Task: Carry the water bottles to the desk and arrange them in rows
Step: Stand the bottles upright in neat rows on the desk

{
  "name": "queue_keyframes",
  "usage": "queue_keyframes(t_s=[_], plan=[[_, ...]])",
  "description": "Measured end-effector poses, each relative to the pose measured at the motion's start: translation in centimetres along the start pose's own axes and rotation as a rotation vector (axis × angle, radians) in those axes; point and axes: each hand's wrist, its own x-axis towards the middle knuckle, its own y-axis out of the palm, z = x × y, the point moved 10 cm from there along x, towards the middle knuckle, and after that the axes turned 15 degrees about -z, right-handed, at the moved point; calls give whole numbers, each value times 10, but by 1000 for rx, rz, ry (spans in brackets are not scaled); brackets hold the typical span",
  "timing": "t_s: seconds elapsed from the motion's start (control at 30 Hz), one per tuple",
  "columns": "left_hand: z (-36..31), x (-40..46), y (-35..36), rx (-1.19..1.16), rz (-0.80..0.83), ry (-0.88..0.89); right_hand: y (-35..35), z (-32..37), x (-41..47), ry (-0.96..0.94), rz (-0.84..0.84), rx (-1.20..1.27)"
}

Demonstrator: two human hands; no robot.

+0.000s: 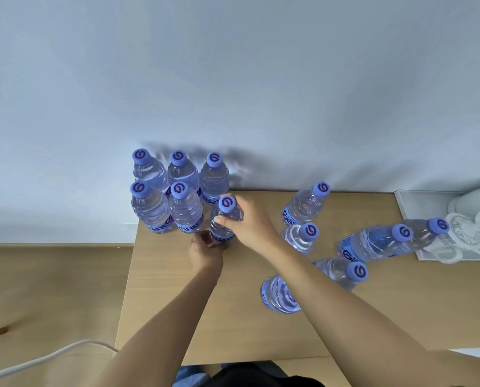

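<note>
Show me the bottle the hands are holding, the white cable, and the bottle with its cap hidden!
held bottle (227,203): head view, on its purple cap.
white cable (37,360): head view, on its middle stretch.
capless-looking bottle (280,294): head view, on its ribbed body.

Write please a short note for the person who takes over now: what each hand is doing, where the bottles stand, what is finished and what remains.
Left hand grips the base of the held bottle; right hand grips its shoulder, below the cap. That bottle stands on the desk as third in the front row.
Done: back row of three bottles by the wall; front row has two bottles, plus the held one.
Left: five upright loose bottles scattered on the right and one lying bottle near the middle. One loose bottle stands by a white tray. Add them all to the rows.
</note>
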Motion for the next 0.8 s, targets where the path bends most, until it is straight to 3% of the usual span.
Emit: queue_keyframes(t_s=[0.2, 0.5, 0.8], plan=[[5, 8, 7, -55, -73, -163, 1, 12, 19, -86, 12, 7], [4, 9, 12, -81, -114, -214, 6, 7, 30, -43, 52, 13], [3, -7, 7, 37, 70, -139, 4, -15, 18, 157, 29, 187]])
